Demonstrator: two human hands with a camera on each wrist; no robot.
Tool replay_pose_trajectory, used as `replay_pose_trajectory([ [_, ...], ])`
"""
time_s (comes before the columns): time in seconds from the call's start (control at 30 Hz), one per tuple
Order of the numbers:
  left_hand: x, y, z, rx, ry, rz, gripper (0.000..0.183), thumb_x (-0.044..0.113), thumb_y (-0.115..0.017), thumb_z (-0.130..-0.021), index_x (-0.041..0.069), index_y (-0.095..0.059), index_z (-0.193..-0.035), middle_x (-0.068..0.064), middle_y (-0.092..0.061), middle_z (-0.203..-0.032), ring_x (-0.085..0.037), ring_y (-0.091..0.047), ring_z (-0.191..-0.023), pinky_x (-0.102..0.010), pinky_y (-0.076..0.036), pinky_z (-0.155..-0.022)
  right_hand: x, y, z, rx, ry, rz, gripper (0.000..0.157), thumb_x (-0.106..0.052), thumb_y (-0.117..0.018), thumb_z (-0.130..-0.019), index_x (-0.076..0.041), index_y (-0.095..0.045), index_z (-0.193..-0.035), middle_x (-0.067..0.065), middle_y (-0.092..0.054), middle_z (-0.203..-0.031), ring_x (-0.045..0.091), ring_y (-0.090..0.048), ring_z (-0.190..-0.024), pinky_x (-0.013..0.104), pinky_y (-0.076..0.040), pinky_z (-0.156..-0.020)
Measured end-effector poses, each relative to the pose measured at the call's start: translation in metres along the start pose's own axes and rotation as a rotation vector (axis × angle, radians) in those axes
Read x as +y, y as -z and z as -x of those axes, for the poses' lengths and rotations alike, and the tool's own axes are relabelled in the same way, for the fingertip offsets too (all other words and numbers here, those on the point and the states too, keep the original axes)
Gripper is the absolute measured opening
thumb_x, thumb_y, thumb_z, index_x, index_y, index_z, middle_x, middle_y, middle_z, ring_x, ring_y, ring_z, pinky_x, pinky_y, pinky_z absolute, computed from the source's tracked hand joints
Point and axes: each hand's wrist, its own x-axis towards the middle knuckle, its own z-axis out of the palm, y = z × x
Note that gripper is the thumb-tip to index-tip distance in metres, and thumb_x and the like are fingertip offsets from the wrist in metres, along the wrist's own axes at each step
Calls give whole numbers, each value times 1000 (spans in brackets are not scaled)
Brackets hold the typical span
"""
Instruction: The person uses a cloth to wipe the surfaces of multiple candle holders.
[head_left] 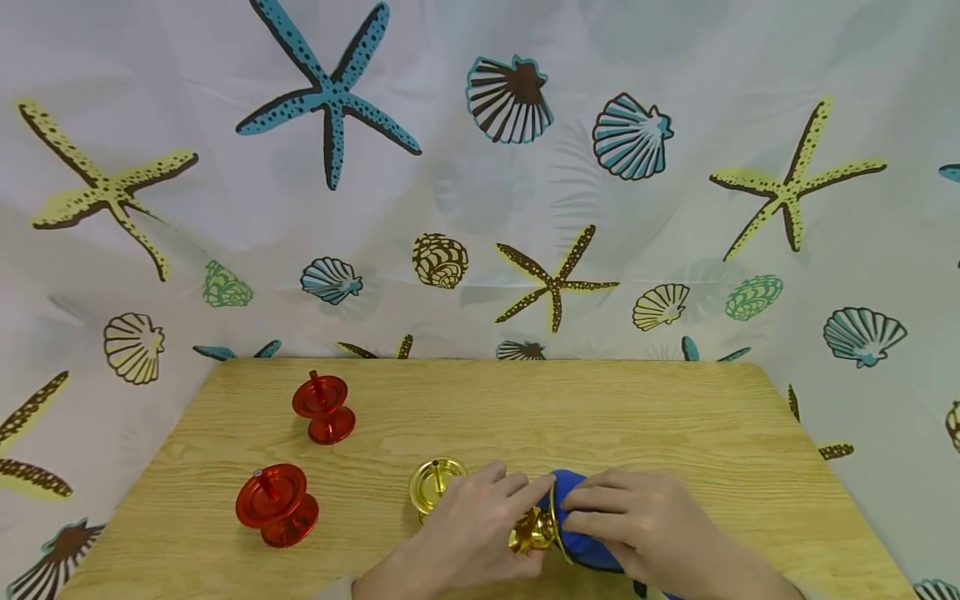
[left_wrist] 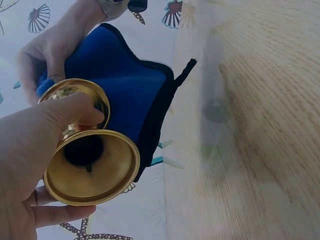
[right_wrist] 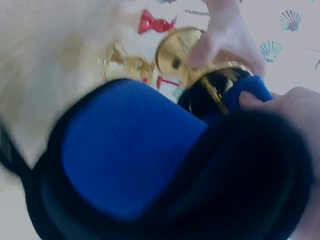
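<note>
Shell-print curtain (head_left: 450, 187) behind, blue cloth (left_wrist: 117, 75) pinched in the right hand (head_left: 652, 521), and, gripped in the left hand (head_left: 472, 529) above the wooden table (head_left: 540, 408), careful now, gold stand (head_left: 529, 532) liable to slip under too hard a push and topple the other gold stand (head_left: 431, 498)!

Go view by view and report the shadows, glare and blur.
Head: fairly even light, mostly sharp, bright glints on the held gold candle holder; left wrist: dimmer, a murky grey band on the wooden table, possibly shadow or reflection; right wrist: pale haze washing out the shell-print backdrop, with the blue cloth out of focus close to the lens.
</note>
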Motion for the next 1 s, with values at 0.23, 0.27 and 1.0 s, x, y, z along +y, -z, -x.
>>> replay_pose_trajectory([
  [0.23, 0, -5, -1, 51, 1, 16, 68, 50, -90, -72, 19, -75, -131, 10, -73, -90, -3, -43, -67, -10, -25, -54, 1, 2, 1, 32, -97, -113, 47, 1, -91, -70, -17, -81, -112, 0, -81, -109, 17, -78, -95, 21, -62, -84],
  [0.27, 0, -6, 0, 61, 4, 30, 68, 49, -91, -71, 19, -75, -131, 10, -73, -90, -3, -43, -68, -9, -25, -54, 2, 3, 1, 44, -127, -152, 47, 2, -90, -72, -17, -80, -114, 1, -81, -110, 17, -78, -96, 19, -61, -85],
  [1.0, 3, -13, 7, 241, 216, 298, 68, 36, -93, -70, 8, -73, -130, 8, -75, -89, -5, -60, -78, -12, -43, -65, 3, -20, 20, 406, -857, -578, 21, 6, -74, -92, 5, -75, -112, -28, -77, -97, -1, -75, -78, 22, -60, -63],
])
